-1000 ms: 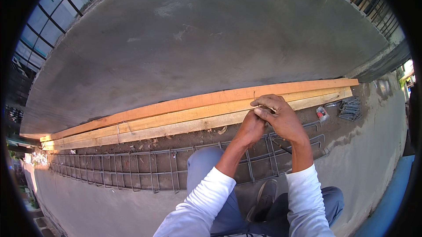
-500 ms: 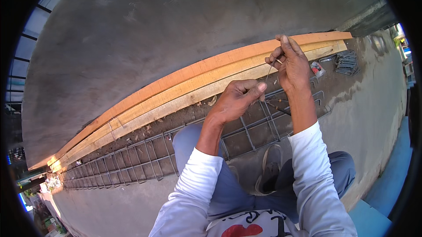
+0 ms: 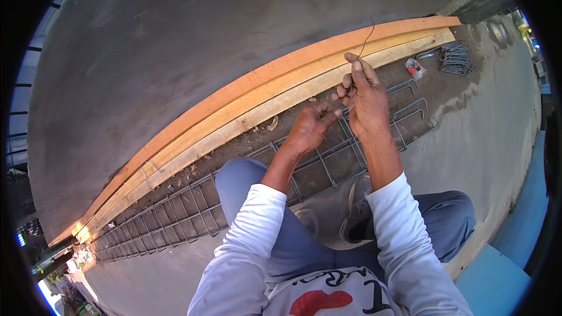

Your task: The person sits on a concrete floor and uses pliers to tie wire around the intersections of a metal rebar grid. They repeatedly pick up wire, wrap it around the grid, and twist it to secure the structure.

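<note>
Above the long rebar cage [image 3: 328, 161] that lies in the dirt strip beside the wooden planks [image 3: 263, 96], both hands work a thin tie wire [image 3: 364, 41]. The right hand [image 3: 366, 96] is raised with its fingers pinched together on the wire, whose free end curls upward past the fingertips, over the planks. The left hand [image 3: 310, 125] sits just beside and below it, fingers curled closed toward the right hand; whether it grips the wire's lower end cannot be told. A stack of bent steel stirrups [image 3: 456, 57] and a small red-and-white container [image 3: 415, 68] lie further along the strip, well apart from the hands.
</note>
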The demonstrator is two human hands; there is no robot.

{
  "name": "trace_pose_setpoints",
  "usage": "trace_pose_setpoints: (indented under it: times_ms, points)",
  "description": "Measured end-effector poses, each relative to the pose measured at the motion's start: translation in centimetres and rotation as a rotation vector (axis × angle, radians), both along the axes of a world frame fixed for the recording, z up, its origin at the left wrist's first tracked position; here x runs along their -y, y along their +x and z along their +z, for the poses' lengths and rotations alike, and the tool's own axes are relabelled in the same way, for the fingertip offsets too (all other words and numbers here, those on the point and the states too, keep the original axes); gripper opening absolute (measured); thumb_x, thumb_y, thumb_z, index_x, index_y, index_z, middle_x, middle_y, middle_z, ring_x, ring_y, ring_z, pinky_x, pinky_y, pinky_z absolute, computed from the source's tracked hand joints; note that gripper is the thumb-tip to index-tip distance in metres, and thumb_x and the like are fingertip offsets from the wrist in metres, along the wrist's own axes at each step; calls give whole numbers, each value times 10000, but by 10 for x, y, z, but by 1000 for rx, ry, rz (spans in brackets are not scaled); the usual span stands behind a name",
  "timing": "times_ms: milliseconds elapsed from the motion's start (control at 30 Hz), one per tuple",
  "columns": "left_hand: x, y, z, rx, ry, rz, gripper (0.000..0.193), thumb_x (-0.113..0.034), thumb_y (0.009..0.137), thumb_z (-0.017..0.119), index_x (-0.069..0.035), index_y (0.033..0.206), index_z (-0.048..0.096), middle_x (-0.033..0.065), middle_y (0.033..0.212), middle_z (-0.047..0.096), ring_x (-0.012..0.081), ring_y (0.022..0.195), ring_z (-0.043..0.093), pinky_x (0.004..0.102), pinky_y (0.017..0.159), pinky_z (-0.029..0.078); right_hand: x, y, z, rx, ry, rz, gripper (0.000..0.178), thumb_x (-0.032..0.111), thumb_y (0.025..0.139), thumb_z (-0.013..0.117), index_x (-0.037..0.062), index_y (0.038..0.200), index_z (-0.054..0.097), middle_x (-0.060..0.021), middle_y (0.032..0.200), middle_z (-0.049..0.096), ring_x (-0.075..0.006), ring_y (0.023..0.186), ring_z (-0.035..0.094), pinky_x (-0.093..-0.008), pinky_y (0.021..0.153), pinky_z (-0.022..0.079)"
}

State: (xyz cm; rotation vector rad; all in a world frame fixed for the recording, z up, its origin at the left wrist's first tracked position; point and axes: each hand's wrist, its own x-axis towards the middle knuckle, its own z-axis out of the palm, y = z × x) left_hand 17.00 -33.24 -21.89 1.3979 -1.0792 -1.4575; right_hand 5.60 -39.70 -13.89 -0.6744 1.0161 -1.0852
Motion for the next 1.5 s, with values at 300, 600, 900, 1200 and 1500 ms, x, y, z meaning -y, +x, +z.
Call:
trace_pose_setpoints:
  times_ms: [300, 600, 900, 1200, 1500]
  points:
    - [-21, -30, -21, 192, -45, -609, 416, -375, 911, 721, -23, 1130, 693, 185, 1155, 703, 320, 1100, 651, 443, 926, 486, 15, -76, -125, -965, -383, -189, 238, 177, 1023, 544, 76, 1172, 701, 54, 663, 468, -76, 517, 327, -293, 457, 288]
    - [-25, 19, -118, 820, 367, -692, 378, -308, 934, 621, -3, 1141, 708, 257, 1202, 664, 408, 1141, 631, 460, 967, 495, -115, -102, -177, -813, 525, 265, 270, 267, 993, 586, 105, 1154, 730, 2, 661, 500, -119, 492, 391, -311, 443, 305]
    - [-49, 19, -191, 509, 284, -692, 396, -352, 899, 722, -36, 1137, 724, 197, 1022, 732, 366, 928, 694, 435, 849, 532, -181, -77, -211, -805, 316, 106, 303, 218, 952, 634, 21, 1169, 714, -215, 1079, 722, -287, 1023, 688, -348, 889, 498]
    - [-51, 16, -184, 299, 481, -547, 304, -345, 916, 727, -65, 1027, 763, 87, 826, 727, 177, 634, 624, 372, 621, 523, -202, -79, -225, -1150, 251, 340, 316, 297, 891, 690, 6, 1009, 723, -275, 954, 691, -448, 941, 663, -462, 812, 514]
    - [-44, 16, -187, 352, 557, -592, 400, -446, 905, 717, -87, 1072, 768, 111, 875, 747, 237, 705, 673, 385, 687, 540, -199, -79, -231, -1135, 228, 300, 275, 298, 928, 653, 42, 996, 727, -263, 907, 684, -470, 911, 646, -484, 770, 501]
